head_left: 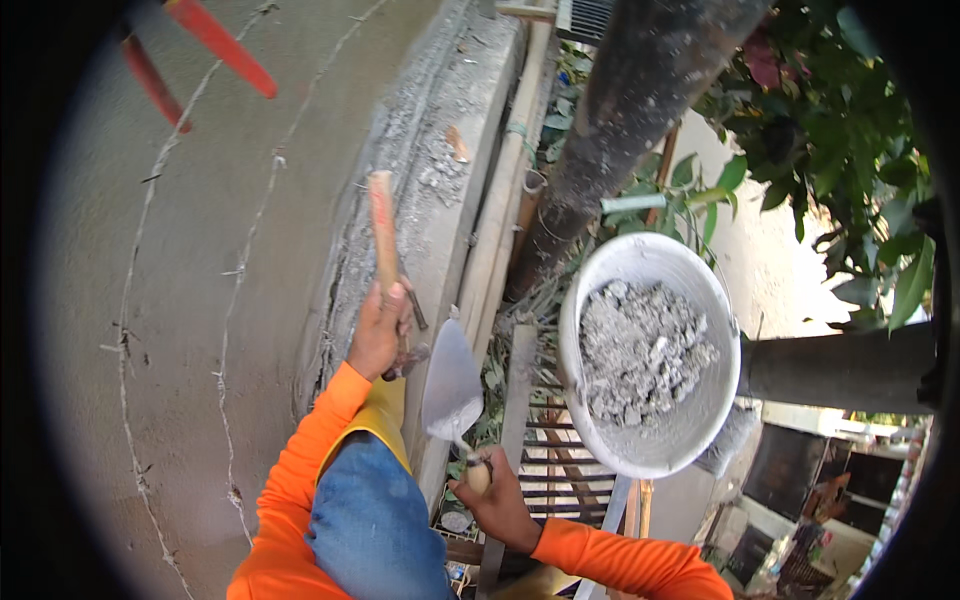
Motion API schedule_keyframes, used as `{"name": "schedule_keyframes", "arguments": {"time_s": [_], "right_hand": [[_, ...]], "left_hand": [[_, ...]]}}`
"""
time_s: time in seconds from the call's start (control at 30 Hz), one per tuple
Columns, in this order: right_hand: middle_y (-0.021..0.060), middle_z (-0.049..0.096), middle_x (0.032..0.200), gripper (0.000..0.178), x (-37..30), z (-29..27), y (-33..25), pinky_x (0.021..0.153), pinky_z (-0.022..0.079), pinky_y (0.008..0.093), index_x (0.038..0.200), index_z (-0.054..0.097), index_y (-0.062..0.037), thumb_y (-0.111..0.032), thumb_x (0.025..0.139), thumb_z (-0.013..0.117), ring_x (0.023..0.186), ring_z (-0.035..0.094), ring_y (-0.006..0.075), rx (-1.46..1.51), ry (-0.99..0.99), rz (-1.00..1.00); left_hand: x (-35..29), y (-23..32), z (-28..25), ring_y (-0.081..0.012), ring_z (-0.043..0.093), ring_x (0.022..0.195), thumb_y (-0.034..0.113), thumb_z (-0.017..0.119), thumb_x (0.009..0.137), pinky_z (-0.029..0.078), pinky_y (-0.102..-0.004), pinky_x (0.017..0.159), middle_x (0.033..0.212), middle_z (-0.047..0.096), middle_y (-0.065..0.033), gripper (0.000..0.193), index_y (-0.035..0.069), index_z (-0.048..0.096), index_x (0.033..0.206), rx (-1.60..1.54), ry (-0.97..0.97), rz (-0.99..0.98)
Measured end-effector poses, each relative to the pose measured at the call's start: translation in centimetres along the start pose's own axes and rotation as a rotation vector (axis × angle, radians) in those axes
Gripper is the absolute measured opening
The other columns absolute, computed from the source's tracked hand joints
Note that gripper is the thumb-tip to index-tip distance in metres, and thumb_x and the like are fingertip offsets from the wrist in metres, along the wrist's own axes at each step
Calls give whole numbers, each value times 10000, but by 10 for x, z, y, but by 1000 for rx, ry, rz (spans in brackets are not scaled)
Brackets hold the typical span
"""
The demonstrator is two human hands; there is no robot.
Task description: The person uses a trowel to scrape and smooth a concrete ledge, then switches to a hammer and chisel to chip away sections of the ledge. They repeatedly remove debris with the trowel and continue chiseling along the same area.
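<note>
My left hand (376, 328) is closed round a hammer (384, 230) close to its dark head, and the wooden handle points away along the concrete ledge (478, 130). In my right hand (503, 508) is the wooden grip of a pointing trowel (452, 385). Its broad metal blade points away from me, beside the hammer head, with a little grey residue near the neck. To the right of the trowel stands a pale bucket (632, 262), partly filled with lumpy grey mortar or rubble (648, 352).
Barbed wire (230, 300) runs along the grey plastered surface on the left, with red-handled pliers (222, 48) at its top. A thick dark post (640, 110) rises beyond the bucket. Metal bars (560, 440) lie beneath it. Leafy branches (840, 140) hang at the upper right.
</note>
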State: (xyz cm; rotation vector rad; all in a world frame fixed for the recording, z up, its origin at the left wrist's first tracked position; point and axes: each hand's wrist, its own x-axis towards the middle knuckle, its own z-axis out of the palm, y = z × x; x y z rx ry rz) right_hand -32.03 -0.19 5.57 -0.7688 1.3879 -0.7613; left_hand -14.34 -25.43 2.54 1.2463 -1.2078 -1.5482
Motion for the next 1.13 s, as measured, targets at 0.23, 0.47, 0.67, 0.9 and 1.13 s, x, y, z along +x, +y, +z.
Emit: {"name": "schedule_keyframes", "arguments": {"time_s": [0.23, 0.47, 0.67, 0.9, 1.13], "right_hand": [[199, 705, 869, 437, -149, -160, 48, 732, 548, 547, 1255, 519, -104, -339, 934, 701, 813, 691, 456, -870, -152, 147], [191, 640, 1019, 361, -148, -195, 111, 852, 528, 515, 1140, 617, -47, -280, 891, 737, 1002, 620, 411, -922, 34, -130], [241, 599, 1169, 586, -136, -188, 134, 944, 485, 539, 1348, 539, 27, -336, 919, 701, 1102, 576, 450, -1122, -19, -235], [162, 564, 1122, 426, -146, -167, 15, 925, 458, 486, 1173, 617, -93, -200, 802, 797, 1092, 542, 384, -810, 47, -1106], [181, 546, 1428, 874, -135, -129, -146, 1105, 401, 563, 1556, 468, -231, -364, 781, 848, 1309, 516, 386, -1534, 116, -783]], "left_hand": [[8, 39, 23, -92, 438, 690, 456, 463, 1124, 416, -266, 664, 794, 433, 31, 344, 114, 490, 1095, -421, -14, -143], [-20, 43, 59, -145, 517, 742, 474, 468, 1116, 481, -316, 732, 825, 480, -9, 369, 106, 486, 1123, 46, -380, -61], [-87, 111, 78, -379, 636, 1001, 282, 572, 1068, 500, -476, 900, 1037, 620, -172, 301, 17, 558, 1209, 922, -683, 474], [-138, 152, 117, -387, 632, 1065, 276, 612, 1033, 484, -517, 893, 1099, 634, -158, 343, 49, 573, 1288, 1111, -561, 638], [-137, 142, 119, -359, 620, 1216, 320, 662, 1014, 483, -504, 1026, 1261, 630, -176, 468, 119, 553, 1422, 1282, -1014, 379]]}}
